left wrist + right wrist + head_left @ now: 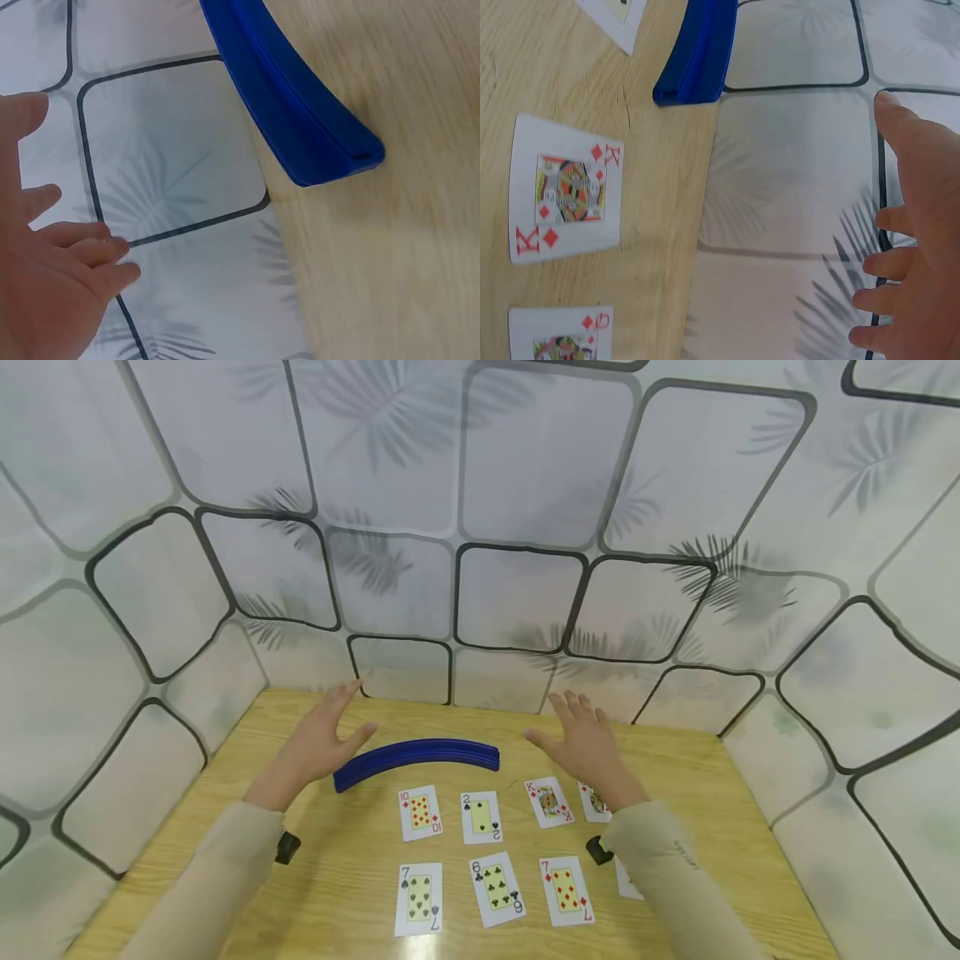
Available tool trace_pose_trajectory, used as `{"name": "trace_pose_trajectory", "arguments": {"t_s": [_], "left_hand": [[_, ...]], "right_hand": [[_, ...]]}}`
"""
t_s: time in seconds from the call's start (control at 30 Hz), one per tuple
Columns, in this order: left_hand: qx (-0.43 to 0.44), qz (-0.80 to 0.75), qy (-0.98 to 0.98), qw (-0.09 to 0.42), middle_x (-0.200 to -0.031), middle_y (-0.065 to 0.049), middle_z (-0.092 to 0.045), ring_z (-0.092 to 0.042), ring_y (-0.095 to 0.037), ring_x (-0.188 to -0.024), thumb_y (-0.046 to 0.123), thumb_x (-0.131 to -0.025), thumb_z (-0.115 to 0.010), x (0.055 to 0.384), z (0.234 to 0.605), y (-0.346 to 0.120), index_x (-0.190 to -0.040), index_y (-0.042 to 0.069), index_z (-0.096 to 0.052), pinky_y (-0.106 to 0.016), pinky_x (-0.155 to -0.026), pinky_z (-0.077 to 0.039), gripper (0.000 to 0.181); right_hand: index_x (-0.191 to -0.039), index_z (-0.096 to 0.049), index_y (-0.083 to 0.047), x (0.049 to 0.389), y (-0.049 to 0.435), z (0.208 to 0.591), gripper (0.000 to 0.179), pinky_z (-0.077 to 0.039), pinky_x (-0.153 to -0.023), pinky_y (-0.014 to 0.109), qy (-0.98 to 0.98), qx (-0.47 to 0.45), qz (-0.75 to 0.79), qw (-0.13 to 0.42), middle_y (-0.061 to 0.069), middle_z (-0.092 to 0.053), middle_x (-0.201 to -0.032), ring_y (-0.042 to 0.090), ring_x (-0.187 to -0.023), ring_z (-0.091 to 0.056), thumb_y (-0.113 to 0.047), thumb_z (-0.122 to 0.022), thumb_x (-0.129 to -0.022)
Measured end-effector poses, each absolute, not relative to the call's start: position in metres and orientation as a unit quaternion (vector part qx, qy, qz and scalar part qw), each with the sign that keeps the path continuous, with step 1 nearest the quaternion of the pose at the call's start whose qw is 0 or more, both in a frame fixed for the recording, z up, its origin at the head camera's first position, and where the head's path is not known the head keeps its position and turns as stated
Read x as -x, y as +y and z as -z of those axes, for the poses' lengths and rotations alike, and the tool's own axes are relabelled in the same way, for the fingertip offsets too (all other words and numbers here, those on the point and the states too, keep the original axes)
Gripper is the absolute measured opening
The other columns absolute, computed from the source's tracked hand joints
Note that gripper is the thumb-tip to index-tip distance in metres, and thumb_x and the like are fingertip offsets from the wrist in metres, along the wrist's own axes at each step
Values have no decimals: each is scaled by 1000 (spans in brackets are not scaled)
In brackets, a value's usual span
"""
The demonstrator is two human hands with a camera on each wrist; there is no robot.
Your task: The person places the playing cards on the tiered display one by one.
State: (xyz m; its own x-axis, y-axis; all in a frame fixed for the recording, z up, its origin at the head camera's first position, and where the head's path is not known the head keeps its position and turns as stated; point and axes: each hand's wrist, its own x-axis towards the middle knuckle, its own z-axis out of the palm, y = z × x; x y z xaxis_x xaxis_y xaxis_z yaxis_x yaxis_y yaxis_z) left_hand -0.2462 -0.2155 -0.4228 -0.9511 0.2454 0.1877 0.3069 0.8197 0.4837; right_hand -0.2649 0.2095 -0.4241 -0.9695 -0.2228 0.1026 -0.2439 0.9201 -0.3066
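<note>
Both hands are raised above the wooden table with nothing in them. My left hand hovers by the left end of a curved blue card holder, thumb spread from the fingers. To the holder's right, my right hand hangs above the king of diamonds, its fingers extended. The right forearm partly covers the queen of diamonds and another card. In the left wrist view the holder's groove holds no cards. Neither hand touches anything.
Face-up cards lie in two rows: the ten of diamonds and two of spades behind, the seven of spades, six of clubs and seven of diamonds in front. Patterned fabric walls enclose the table.
</note>
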Motion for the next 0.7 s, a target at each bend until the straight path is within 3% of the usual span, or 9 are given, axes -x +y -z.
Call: {"name": "trace_pose_trajectory", "arguments": {"t_s": [0.1,0.3,0.47,0.7], "left_hand": [[136,296,-942,77,-168,-30,-31,-37,-56,-148,45,-107,-58,243,428,-219,-169,11,-23,-71,-117,-34,78],[110,346,-924,119,-154,-34,-50,-52,-56,-136,38,-107,-60,237,441,-224,-162,7,-39,-70,-110,-43,67],[71,393,-906,139,-139,-34,-63,-64,-51,-126,30,-107,-61,233,453,-227,-154,0,-49,-61,-104,-53,57],[-1,426,-895,135,-127,-28,-72,-71,-44,-113,36,-107,-62,223,472,-234,-150,2,-55,-57,-95,-58,55]], "right_hand": [[-167,-29,-8,264,202,427,96,-17,-126,69,-970,-123,-206,28,23,-21,-174,49,-160,-18,-72,-53,-99],[-164,-34,-6,260,181,430,87,-26,-124,67,-950,-127,-285,24,21,-26,-173,45,-158,-25,-61,-60,-101],[-162,-38,-6,259,161,439,80,-36,-121,61,-937,-132,-324,27,20,-40,-167,43,-153,-38,-51,-65,-102],[-158,-48,-9,254,134,454,71,-50,-110,57,-922,-134,-364,11,18,-59,-152,40,-139,-56,-43,-72,-100]]}}
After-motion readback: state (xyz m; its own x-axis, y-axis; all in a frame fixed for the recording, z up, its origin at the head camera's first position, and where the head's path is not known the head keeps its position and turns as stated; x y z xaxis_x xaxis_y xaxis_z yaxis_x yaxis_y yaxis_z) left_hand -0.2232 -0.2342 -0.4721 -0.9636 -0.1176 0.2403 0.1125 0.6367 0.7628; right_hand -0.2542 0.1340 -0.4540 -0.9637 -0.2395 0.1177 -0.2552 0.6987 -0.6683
